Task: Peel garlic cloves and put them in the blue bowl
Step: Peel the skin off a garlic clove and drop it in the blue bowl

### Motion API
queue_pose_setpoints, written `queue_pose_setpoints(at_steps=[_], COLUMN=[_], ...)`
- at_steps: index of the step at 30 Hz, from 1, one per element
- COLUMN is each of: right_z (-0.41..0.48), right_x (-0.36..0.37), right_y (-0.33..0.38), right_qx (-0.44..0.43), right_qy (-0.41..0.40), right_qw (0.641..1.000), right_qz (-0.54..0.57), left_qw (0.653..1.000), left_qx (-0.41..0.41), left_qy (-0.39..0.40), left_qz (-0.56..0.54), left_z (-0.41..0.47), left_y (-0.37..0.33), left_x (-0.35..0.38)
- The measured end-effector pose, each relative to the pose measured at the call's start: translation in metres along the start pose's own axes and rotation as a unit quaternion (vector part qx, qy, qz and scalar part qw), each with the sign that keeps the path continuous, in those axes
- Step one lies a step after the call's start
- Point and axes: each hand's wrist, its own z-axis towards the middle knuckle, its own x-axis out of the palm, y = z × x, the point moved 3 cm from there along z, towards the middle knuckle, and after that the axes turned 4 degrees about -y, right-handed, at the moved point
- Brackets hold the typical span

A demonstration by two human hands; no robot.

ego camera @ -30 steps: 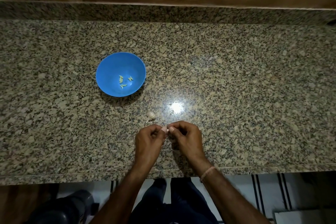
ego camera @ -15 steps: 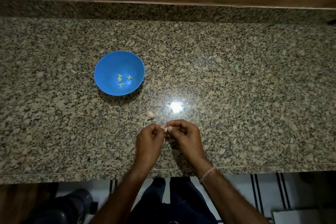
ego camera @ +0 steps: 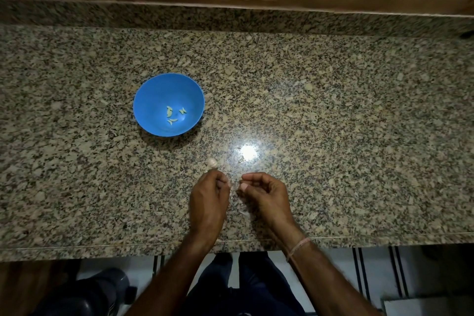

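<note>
The blue bowl (ego camera: 154, 100) stands on the counter left of centre, with several peeled garlic cloves (ego camera: 169, 112) in its bottom. A small garlic bulb remnant (ego camera: 212, 162) lies just beyond my left hand (ego camera: 209, 200). The curled fingers of that hand hold a small garlic clove (ego camera: 229, 183), mostly hidden at the fingertips. My right hand (ego camera: 266, 195) is a short gap to the right. Its thumb and forefinger pinch together on what looks like a bit of garlic skin, too small to see clearly.
The speckled granite counter (ego camera: 359, 123) has a bright light reflection (ego camera: 248, 152) just beyond my hands. Thin scraps of peel (ego camera: 241, 159) lie near that reflection and under my right wrist. The counter's front edge runs below my forearms, and a wooden wall rises behind.
My hands were pinched together on the clove and have now pulled a little apart. The view has shifted slightly. The bowl and the bulb have not moved.
</note>
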Motion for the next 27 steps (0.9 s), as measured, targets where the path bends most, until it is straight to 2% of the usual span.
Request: queue_pose_setpoints(at_steps=[4, 7, 11, 15, 19, 24, 27], right_z=[0.002, 0.001, 0.002, -0.001, -0.004, -0.006, -0.004], right_x=[-0.004, 0.000, 0.002, 0.003, 0.007, 0.023, 0.026], right_y=[0.004, 0.009, 0.012, 0.018, 0.021, 0.018, 0.016], right_qx=[-0.007, -0.009, -0.026, -0.074, -0.116, -0.118, -0.145], right_qy=[-0.017, -0.012, -0.015, -0.019, -0.030, 0.012, 0.031], right_qw=[1.000, 1.000, 0.999, 0.995, 0.987, 0.987, 0.976], right_qz=[-0.003, 0.001, -0.021, -0.062, -0.106, -0.111, -0.157], left_qw=[0.999, 0.996, 0.990, 0.988, 0.989, 0.989, 0.988], left_qx=[0.040, 0.075, 0.080, 0.110, 0.143, 0.122, 0.095], left_qy=[0.003, -0.019, -0.043, -0.043, -0.026, -0.072, -0.108], left_qz=[0.003, 0.046, 0.104, 0.100, 0.040, 0.040, 0.057], left_z=[-0.005, -0.010, -0.011, -0.010, -0.013, -0.014, -0.009], left_y=[-0.004, -0.013, -0.020, -0.014, -0.012, -0.007, 0.012], left_x=[-0.004, -0.011, -0.018, -0.019, -0.018, -0.031, -0.048])
